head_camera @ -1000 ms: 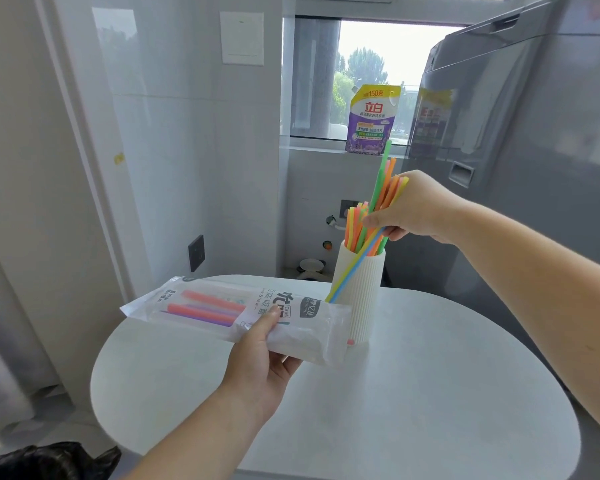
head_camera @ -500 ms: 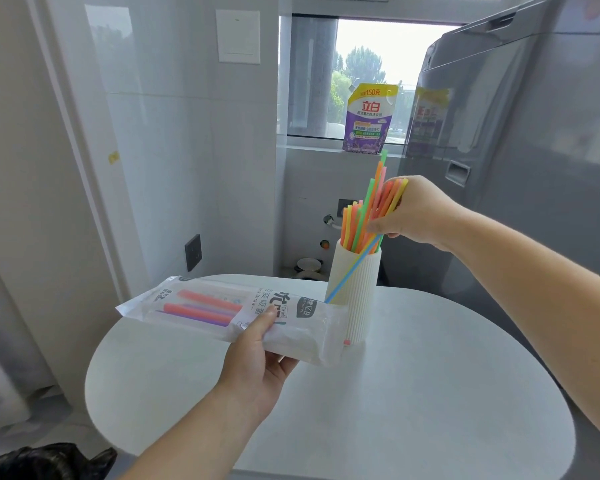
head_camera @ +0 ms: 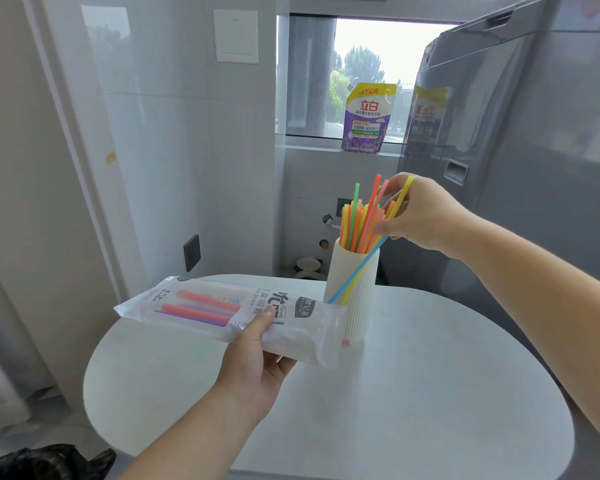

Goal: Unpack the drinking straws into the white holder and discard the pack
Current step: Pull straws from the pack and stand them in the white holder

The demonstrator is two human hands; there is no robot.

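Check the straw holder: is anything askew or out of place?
Yes. A blue straw and a yellow straw slant down outside the holder's front wall, not inside, upper ends at the right hand. A pink straw tip shows at the holder's base, by the pack.

Possibly a black bag point(head_camera: 44, 463), half off-frame.

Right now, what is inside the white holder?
Coloured straws stand in the white holder, tops sticking out; its wall hides their lower parts. Blue and yellow ones slant outside it.
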